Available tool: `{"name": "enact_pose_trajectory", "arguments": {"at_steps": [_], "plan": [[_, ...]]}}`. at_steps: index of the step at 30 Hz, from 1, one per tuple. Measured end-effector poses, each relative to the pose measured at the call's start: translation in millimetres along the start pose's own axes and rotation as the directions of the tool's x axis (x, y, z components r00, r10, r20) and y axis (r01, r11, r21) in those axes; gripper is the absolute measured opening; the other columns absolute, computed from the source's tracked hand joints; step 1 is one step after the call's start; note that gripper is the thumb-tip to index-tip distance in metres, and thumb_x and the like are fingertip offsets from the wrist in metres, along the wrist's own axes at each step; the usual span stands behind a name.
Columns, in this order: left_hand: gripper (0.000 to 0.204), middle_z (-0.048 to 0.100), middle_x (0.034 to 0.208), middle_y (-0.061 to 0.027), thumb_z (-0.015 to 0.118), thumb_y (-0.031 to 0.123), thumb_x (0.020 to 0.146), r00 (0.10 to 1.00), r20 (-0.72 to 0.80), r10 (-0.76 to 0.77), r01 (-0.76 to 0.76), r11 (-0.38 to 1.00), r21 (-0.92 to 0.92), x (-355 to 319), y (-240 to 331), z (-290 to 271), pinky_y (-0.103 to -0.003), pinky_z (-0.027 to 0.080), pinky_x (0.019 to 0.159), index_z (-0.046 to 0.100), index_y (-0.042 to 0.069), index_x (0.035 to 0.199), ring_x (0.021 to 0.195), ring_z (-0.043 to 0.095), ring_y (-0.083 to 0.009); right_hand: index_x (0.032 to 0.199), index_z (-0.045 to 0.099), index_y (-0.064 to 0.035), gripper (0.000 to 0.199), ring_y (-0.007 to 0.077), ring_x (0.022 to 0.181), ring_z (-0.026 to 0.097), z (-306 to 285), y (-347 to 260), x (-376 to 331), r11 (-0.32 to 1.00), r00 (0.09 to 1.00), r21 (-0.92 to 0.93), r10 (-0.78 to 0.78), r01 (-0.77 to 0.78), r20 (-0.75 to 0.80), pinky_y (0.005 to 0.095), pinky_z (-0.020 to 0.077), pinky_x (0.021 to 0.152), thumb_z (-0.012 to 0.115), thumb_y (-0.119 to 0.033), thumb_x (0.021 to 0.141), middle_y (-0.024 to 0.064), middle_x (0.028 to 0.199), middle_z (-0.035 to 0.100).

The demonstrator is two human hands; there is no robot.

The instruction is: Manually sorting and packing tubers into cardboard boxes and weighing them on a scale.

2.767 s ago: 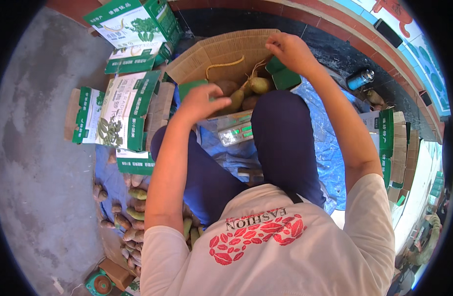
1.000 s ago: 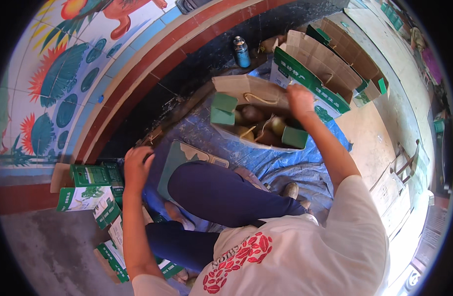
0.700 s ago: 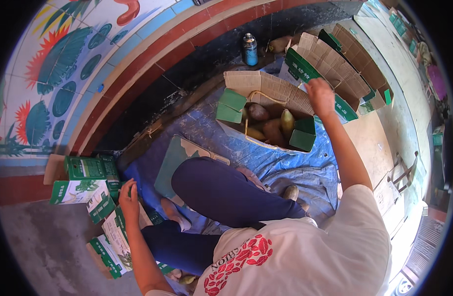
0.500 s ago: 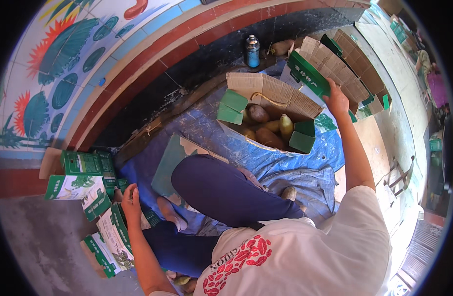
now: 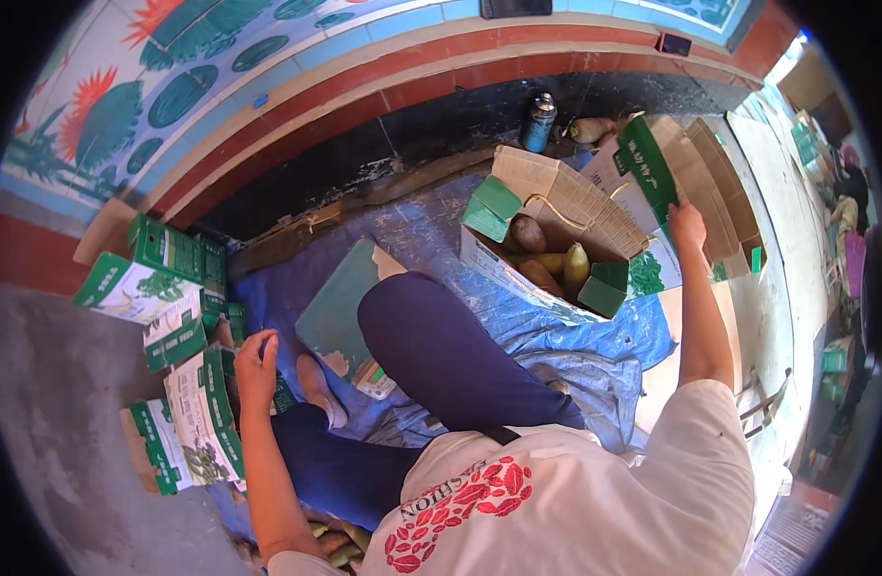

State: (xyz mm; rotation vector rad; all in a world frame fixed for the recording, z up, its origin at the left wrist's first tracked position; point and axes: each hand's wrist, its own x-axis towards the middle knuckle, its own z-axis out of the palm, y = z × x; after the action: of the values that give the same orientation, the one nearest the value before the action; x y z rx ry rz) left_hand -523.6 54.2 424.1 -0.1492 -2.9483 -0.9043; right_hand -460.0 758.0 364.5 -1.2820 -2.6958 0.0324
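Note:
My right hand [image 5: 688, 228] grips the edge of a green-and-white carton [image 5: 646, 165], whose green panel stands raised. This carton leans with other open cartons. Just to its left stands an open carton [image 5: 518, 264] with a rope handle, holding several long root vegetables [image 5: 576, 264], green and brownish. My left hand [image 5: 257, 370] hovers beside my bent leg, close to a stack of green-and-white cartons [image 5: 206, 408]. Its fingers are loosely bent and slightly apart, with nothing visible in them.
A blue tarp [image 5: 431, 230] lies under the filled carton. A worn green board [image 5: 340, 298] rests by my knee. Against the wall stand a blue flask [image 5: 538, 125] and a pale root vegetable [image 5: 591, 130]. More vegetables [image 5: 340, 542] lie beside my hip. People are at far right.
The whole view has shifted, so the cartons sit further right. My right hand is lower along the green panel's edge, and that panel stands more upright. My left hand stays near the stack.

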Motion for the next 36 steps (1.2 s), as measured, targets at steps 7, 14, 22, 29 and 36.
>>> {"name": "enact_pose_trajectory", "arguments": {"at_steps": [7, 14, 22, 29, 36], "plan": [[0.019, 0.062, 0.085, -0.0145, 0.055, 0.017, 0.084, 0.993, -0.084, 0.078, -0.079, 0.997, -0.017, -5, 11, -8, -0.032, 0.045, 0.072, 0.063, 0.000, 0.090, 0.079, 0.060, -0.0257, 0.094, 0.059, -0.0090, 0.030, 0.0364, 0.086, 0.058, -92, -59, -18, 0.984, 0.956, 0.067, -0.142, 0.164, -0.255, 0.0461, 0.0455, 0.071, 0.048, -0.035, 0.086, 0.0175, 0.091, 0.062], [0.019, 0.063, 0.086, -0.0148, 0.055, 0.016, 0.084, 0.981, -0.183, 0.070, -0.076, 0.997, -0.027, -12, 9, -15, -0.033, 0.046, 0.072, 0.063, 0.000, 0.089, 0.080, 0.061, -0.0270, 0.092, 0.060, -0.0090, 0.015, 0.0321, 0.074, 0.059, -174, -158, -76, 0.723, 0.634, 0.114, -0.506, 0.682, -0.585, 0.0384, 0.0466, 0.062, 0.058, -0.019, 0.082, 0.0137, 0.081, 0.061], [0.026, 0.062, 0.096, -0.0142, 0.052, 0.022, 0.088, 0.932, -0.360, -0.026, -0.029, 0.989, -0.144, -17, -1, -21, -0.031, 0.045, 0.080, 0.060, 0.000, 0.099, 0.089, 0.060, -0.0241, 0.089, 0.060, -0.0070, 0.020, 0.0291, 0.073, 0.060, -166, -302, -138, 0.103, 0.199, 0.176, -0.671, 0.979, -0.715, 0.0373, 0.0475, 0.067, 0.059, -0.002, 0.070, 0.0101, 0.082, 0.063], [0.048, 0.049, 0.118, -0.0209, 0.055, 0.030, 0.086, 0.899, -0.424, -0.111, -0.010, 0.962, -0.273, -25, -14, -22, -0.036, 0.040, 0.089, 0.043, 0.002, 0.123, 0.105, 0.051, -0.0304, 0.082, 0.058, -0.0086, 0.010, 0.0263, 0.069, 0.059, -79, -410, -212, -0.161, 0.020, 0.242, -0.794, 0.957, -0.607, 0.0375, 0.0458, 0.064, 0.055, -0.009, 0.073, 0.0078, 0.076, 0.060], [0.055, 0.043, 0.123, -0.0209, 0.066, 0.030, 0.075, 0.899, -0.416, 0.136, -0.066, 0.982, 0.178, -23, -9, -26, -0.042, 0.030, 0.099, 0.047, 0.003, 0.119, 0.116, 0.039, -0.0370, 0.076, 0.056, -0.0125, 0.005, 0.0239, 0.070, 0.060, -33, -423, -268, -0.279, -0.169, 0.216, -0.892, 0.936, -0.420, 0.0361, 0.0456, 0.064, 0.055, -0.012, 0.071, 0.0051, 0.071, 0.059]]}}
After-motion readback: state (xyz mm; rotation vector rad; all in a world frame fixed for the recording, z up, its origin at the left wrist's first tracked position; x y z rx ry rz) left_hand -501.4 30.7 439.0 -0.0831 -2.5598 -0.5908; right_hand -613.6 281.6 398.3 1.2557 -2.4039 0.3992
